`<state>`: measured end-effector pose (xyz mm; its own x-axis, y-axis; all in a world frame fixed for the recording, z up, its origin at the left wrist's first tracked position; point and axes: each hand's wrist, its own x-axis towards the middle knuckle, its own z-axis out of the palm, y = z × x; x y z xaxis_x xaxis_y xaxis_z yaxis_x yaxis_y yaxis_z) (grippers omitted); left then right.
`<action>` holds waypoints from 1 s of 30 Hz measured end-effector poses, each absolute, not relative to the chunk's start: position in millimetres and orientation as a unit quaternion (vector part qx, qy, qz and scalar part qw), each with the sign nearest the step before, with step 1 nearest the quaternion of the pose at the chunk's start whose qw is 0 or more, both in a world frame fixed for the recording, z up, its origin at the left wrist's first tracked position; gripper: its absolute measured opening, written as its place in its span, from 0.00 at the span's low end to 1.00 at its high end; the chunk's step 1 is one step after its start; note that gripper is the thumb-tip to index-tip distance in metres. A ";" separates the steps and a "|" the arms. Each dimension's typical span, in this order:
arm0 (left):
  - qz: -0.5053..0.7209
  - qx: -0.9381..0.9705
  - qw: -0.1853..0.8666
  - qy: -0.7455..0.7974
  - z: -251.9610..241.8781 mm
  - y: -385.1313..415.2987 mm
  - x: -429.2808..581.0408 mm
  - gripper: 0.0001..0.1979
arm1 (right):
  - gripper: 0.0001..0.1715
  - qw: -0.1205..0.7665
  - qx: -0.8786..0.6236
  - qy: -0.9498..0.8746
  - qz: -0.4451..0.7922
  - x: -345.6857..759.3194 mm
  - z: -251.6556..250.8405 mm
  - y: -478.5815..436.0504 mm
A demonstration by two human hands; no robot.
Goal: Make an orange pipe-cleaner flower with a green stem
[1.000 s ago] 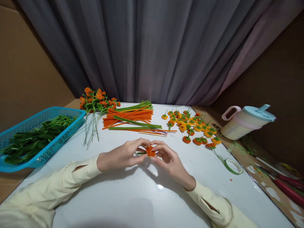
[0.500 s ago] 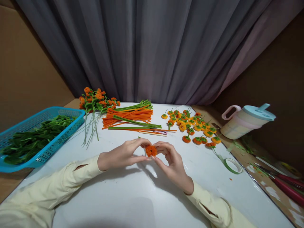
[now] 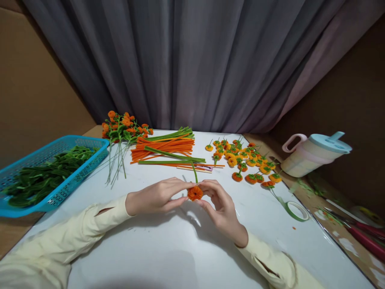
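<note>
Between my two hands, above the white table, is an orange pipe-cleaner flower (image 3: 195, 193) with its round face toward me. A green stem (image 3: 195, 172) sticks up behind it. My left hand (image 3: 162, 196) pinches the flower's left side between thumb and fingers. On the other side, my right hand (image 3: 221, 204) has its thumb and bent fingers closed on the flower's right edge. Beyond the hands lie orange pipe cleaners (image 3: 164, 149) and green pipe cleaners (image 3: 173, 161).
Several orange and yellow flower heads (image 3: 240, 154) lie at the back right, near green tape (image 3: 297, 211). A tumbler (image 3: 313, 154) and red-handled pliers (image 3: 365, 237) are at the right. Leaves fill a blue basket (image 3: 104, 148) at left; stemmed flowers (image 3: 123, 124) lie behind it.
The flower has turned between my fingers, and the green stem now points upward behind it. Both hands have shifted slightly right and down with it.
</note>
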<state>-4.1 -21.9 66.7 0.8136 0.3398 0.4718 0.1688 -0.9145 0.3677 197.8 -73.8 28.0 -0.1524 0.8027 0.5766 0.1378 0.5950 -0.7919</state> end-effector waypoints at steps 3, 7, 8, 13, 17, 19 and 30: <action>0.269 0.925 0.206 0.170 67.2 -23.6 -3.6 0.18 | 0.18 0.537 -0.355 -0.722 0.254 198.2 28.6 -74.1; 0.286 0.922 0.208 0.159 67.0 -23.8 -3.1 0.15 | 0.18 0.516 -0.355 -0.757 0.186 199.1 30.9 -74.2; 0.290 0.923 0.202 0.155 66.8 -23.6 -2.9 0.14 | 0.18 0.515 -0.351 -0.762 0.177 199.2 31.4 -74.2; 0.304 0.928 0.168 0.137 66.2 -22.4 -2.2 0.11 | 0.15 0.515 -0.337 -0.772 0.160 199.0 33.7 -74.2; 0.330 0.920 0.154 0.145 66.2 -22.1 -2.3 0.10 | 0.14 0.527 -0.328 -0.764 0.175 198.6 34.4 -74.7; 0.333 0.916 0.171 0.148 66.6 -22.2 -2.0 0.09 | 0.14 0.533 -0.331 -0.755 0.192 198.6 34.1 -74.8; 0.354 0.911 0.172 0.124 65.5 -24.0 -1.1 0.09 | 0.12 0.531 -0.353 -0.714 0.288 200.2 31.4 -73.8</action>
<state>-1.1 -24.0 65.5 0.7181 0.3487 0.6023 0.1045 -0.9096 0.4020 200.2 -73.8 31.4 -0.1857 0.8107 0.5553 0.1978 0.5844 -0.7870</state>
